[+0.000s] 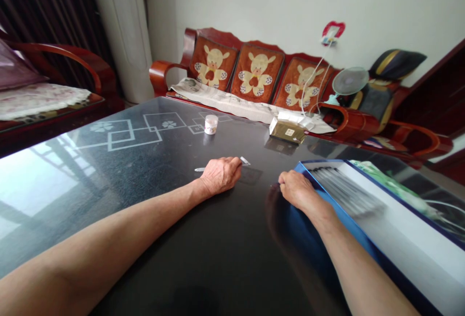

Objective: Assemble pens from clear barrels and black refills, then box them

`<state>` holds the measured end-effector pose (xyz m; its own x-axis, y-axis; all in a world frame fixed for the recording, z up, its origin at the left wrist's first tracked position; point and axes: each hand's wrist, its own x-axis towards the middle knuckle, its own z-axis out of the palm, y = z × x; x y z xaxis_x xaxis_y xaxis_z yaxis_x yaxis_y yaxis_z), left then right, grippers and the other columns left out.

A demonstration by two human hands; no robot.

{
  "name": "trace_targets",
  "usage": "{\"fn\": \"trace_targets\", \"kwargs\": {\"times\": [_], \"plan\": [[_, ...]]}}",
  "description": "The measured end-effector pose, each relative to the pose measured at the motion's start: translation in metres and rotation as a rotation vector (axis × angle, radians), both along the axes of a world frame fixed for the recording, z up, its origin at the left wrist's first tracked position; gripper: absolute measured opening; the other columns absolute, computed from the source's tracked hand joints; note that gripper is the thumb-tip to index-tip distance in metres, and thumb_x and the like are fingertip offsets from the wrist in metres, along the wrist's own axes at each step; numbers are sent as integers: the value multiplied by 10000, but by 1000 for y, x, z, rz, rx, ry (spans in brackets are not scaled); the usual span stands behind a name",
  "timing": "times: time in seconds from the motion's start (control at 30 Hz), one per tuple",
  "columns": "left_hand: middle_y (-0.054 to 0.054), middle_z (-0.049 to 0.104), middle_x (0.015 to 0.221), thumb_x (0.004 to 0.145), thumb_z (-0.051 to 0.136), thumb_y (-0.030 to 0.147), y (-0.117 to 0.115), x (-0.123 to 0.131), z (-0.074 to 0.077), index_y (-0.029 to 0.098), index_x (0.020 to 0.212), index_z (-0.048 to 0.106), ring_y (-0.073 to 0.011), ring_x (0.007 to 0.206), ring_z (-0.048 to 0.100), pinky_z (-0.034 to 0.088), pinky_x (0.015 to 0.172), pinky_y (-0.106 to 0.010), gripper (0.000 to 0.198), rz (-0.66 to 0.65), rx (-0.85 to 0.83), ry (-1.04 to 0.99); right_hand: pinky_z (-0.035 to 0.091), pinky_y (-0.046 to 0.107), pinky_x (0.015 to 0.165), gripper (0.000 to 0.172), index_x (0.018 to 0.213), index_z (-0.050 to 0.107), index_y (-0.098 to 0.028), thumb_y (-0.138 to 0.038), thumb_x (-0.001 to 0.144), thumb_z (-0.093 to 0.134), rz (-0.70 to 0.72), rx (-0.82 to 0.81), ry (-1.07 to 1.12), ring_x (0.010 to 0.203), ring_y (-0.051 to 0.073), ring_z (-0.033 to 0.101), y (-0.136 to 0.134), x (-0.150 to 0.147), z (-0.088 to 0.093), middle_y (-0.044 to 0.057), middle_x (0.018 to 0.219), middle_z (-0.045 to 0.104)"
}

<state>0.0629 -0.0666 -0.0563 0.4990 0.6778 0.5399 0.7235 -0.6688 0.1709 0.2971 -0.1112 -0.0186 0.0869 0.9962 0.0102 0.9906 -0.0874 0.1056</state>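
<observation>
My left hand (pixel 222 175) is closed over a slim whitish pen (pixel 199 169) just above the dark table. One end of the pen sticks out to the left of the fist, and a pale, wider end shows on the right. My right hand (pixel 296 189) is closed too, its fingers curled beside the left corner of a blue box (pixel 336 202); whether anything is inside those fingers is hidden. Several grey, dark-tipped pens (pixel 348 192) lie side by side at the far end of the white-lined box.
A small white cup (pixel 211 125) and a gold tissue box (pixel 288 129) stand farther back on the glossy table (pixel 174 200). Green and white plastic packaging (pixel 394 188) lies beyond the blue box. Behind are a wooden sofa (pixel 169 69) and a small fan (pixel 349 81).
</observation>
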Motion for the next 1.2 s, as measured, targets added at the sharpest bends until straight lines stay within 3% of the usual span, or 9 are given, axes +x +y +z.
{"fn": "trace_targets", "kwargs": {"times": [0.1,0.17,0.27,0.4,0.53,0.63,0.77,0.97,1.2], "plan": [[-57,664,885,945,392,311,2,0,0,173,1012,574,-166,820,631,486,720,-261,238,-39,72,-128,452,312,707,187,757,666,-163,-123,787,486,44,67,66,827,242,654,3,-1,-1,123,836,677],[-68,650,898,956,372,299,4,-1,0,159,1064,560,-165,841,615,492,766,-273,258,-58,149,-205,463,305,707,150,783,653,-171,-162,795,503,85,188,224,791,218,655,7,-1,-5,88,779,674],[-77,617,860,957,339,248,5,-1,1,131,1150,537,-172,827,591,499,781,-290,301,-79,221,-225,492,266,625,119,849,622,-183,-239,791,533,58,298,720,669,159,648,12,-7,-13,22,721,642],[-98,603,855,923,331,177,6,-1,-2,86,1246,482,-191,811,581,510,761,-315,368,-149,219,-173,522,233,578,213,809,625,-183,-338,682,698,-83,265,1431,626,118,633,13,-26,-17,-7,719,620],[-99,661,926,918,340,170,8,0,-5,114,1243,479,-186,824,611,511,798,-329,358,-223,154,-160,539,228,646,302,772,672,-177,-338,560,814,-121,151,1814,676,102,619,8,-39,-17,13,781,660],[-82,687,923,920,386,214,8,0,-5,148,1152,549,-184,832,632,513,793,-317,291,-176,56,-135,538,242,714,331,787,688,-180,-286,509,834,-73,121,1895,720,106,621,6,-45,-22,17,815,678],[-59,694,936,927,423,278,5,-1,-3,186,1104,610,-180,860,637,504,789,-294,274,-149,-38,-81,530,270,739,351,825,675,-186,-302,522,810,-13,182,1824,723,109,621,6,-53,-33,-1,803,670],[-56,687,961,938,418,316,4,-1,-2,199,1155,606,-167,898,633,489,817,-278,309,-189,-41,-77,539,277,674,354,874,648,-180,-441,648,726,30,336,1649,694,121,622,6,-62,-42,13,784,663],[-55,678,920,937,415,309,5,-1,-3,184,1102,616,-173,869,630,488,802,-281,289,-211,-40,-62,547,268,680,341,894,683,-180,-426,661,727,58,349,1614,695,118,637,6,-61,-43,4,787,669]]}}
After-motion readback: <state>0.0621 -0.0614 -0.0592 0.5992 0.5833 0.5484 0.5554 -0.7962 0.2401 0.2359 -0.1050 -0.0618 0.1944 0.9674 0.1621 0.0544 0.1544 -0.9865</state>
